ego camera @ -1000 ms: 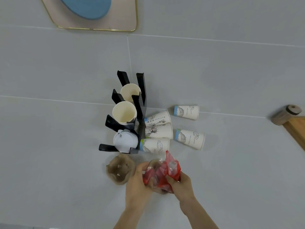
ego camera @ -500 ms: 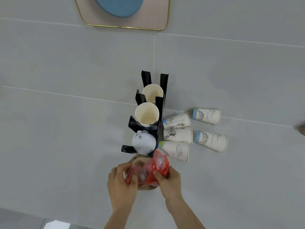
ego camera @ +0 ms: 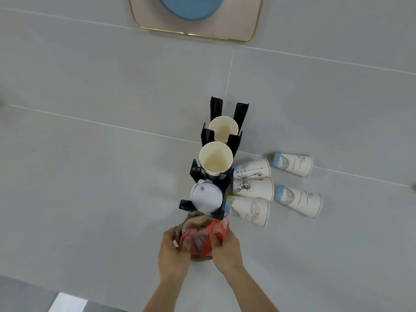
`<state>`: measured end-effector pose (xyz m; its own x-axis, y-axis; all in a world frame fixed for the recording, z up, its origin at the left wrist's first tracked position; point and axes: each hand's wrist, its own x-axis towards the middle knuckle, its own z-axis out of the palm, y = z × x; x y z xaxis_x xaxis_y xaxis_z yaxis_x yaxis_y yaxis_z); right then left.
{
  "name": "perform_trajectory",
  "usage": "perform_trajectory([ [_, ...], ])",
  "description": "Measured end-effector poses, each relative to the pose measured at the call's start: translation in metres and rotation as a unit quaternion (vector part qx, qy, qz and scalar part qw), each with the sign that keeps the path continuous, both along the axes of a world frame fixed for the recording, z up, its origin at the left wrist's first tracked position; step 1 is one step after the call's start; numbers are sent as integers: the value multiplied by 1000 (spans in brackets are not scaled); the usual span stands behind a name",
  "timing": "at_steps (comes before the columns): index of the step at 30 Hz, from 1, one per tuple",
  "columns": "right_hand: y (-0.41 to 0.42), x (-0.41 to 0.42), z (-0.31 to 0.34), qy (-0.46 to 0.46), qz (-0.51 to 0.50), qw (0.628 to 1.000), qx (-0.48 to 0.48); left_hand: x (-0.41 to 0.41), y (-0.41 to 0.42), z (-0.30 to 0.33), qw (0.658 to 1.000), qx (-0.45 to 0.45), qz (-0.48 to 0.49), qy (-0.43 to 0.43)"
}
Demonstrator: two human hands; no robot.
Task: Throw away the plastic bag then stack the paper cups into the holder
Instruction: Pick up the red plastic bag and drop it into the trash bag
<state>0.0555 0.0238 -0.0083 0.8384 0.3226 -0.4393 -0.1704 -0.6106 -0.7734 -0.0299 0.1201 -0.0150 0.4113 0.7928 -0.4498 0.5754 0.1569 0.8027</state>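
A crumpled red plastic bag (ego camera: 202, 240) is gripped between my left hand (ego camera: 172, 252) and my right hand (ego camera: 226, 249), just below the black cup holder (ego camera: 225, 190). Under the bag lies a brown paper-like wad (ego camera: 194, 221), partly hidden by the bag and my fingers. The holder carries two upright paper cups (ego camera: 215, 159) and a stack of white lids (ego camera: 206, 197). Several printed paper cups (ego camera: 252, 185) lie on their sides right of the holder.
A pink tray with a gold rim (ego camera: 236, 23) holds a blue plate (ego camera: 191, 6) at the top. The grey tiled surface (ego camera: 90, 154) spreads out to the left. A lighter floor patch (ego camera: 67, 304) shows at the bottom left.
Both hands carried the red bag leftward from the right brown wad to in front of the holder. The camera swung, shifting the whole scene right in view.
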Motion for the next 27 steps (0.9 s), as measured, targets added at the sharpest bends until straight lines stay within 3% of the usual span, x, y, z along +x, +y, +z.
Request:
perform_trajectory([
  [8, -2, -11, 3, 87, 72, 993, 43, -22, -2, 17, 1000, 10, 10, 15],
  [15, 10, -45, -4, 128, 217, 967, 47, -81, -3, 20, 993, -8, 117, 20],
  [21, 39, -97, 3, 109, 259, 958, 46, -145, 12, 17, 980, -21, 196, -7],
  [27, 87, -172, 7, 74, 239, 968, 1, -223, 47, 12, 966, -7, 259, -23],
])
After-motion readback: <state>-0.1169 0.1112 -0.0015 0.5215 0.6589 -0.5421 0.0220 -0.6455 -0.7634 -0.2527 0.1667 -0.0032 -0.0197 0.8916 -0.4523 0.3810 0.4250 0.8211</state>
